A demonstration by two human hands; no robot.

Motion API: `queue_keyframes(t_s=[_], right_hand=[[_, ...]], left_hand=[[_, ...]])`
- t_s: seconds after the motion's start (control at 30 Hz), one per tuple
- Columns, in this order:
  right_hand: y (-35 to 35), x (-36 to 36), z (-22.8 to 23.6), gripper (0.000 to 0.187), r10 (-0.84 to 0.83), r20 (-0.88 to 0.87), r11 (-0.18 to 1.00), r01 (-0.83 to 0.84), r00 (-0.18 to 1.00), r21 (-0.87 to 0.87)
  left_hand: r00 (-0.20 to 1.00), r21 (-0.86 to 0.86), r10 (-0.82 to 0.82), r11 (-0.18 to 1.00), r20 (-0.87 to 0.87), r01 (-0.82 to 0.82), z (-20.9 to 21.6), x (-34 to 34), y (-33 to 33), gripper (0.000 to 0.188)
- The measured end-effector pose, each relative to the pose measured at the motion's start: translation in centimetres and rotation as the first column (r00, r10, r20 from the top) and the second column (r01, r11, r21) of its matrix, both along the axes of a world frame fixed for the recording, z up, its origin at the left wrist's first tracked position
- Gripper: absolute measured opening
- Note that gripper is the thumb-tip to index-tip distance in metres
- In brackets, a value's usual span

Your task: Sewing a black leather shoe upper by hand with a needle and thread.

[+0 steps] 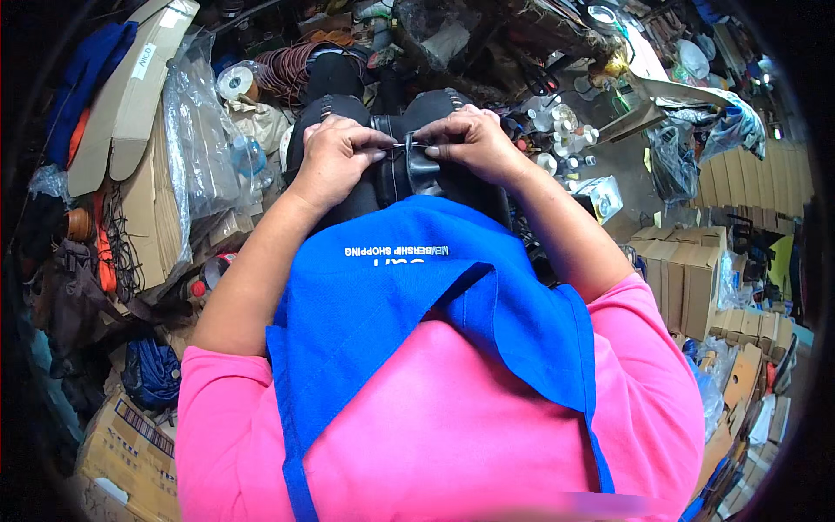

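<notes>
Over my lap, my left hand [342,155] is closed in a pinch on a thin, pale needle-like piece [399,145]. My right hand [474,146] pinches from the other side, where a bright sliver shows between its fingertips. An upright black leather-like edge [409,161] stands between the two hands. It belongs to a shiny black curved piece [424,174] resting between my thighs. A pale thread runs down beside it, below my left fingertips. The exact tip of the needle is too small to make out.
A blue apron [365,313] covers my front. Left are flattened cardboard [143,104], clear plastic sheeting [202,130] and a spool [235,83]. Several small white bottles [561,122] stand right of my knees, near a metal blade-like strip [631,122] and stacked cardboard boxes [683,278].
</notes>
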State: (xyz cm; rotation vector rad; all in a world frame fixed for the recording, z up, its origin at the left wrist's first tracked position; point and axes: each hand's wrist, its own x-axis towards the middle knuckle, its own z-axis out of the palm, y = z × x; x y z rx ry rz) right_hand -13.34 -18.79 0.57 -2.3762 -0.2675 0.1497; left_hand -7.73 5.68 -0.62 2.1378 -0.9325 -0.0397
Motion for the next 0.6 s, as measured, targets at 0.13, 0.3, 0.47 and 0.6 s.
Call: queue_keyframes(t_s=[0.13,0.3,0.47,0.6], right_hand=[[1.3,-0.3,-0.3,0.019,-0.105,-0.04,0.981,0.11,0.994,0.161],[2.1,0.3,0.0,0.017,-0.142,-0.151,0.946,0.18,0.978,0.272],[1.9,0.7,1.3,0.016,-0.16,-0.094,0.985,0.165,0.983,0.05],[0.5,0.6,1.8,0.015,-0.1,-0.054,0.993,0.104,0.993,0.064]], left_hand=[[0.996,-0.056,0.061,0.996,-0.063,-0.065,-0.2,-0.7,-0.9,0.013],[0.993,-0.065,0.101,0.992,-0.056,-0.105,0.2,-0.7,-2.1,0.015],[0.975,-0.1,0.08,0.993,0.206,-0.06,0.8,-0.1,-2.2,0.016],[0.998,-0.021,0.056,0.998,0.006,-0.056,1.1,0.0,-0.3,0.011]])
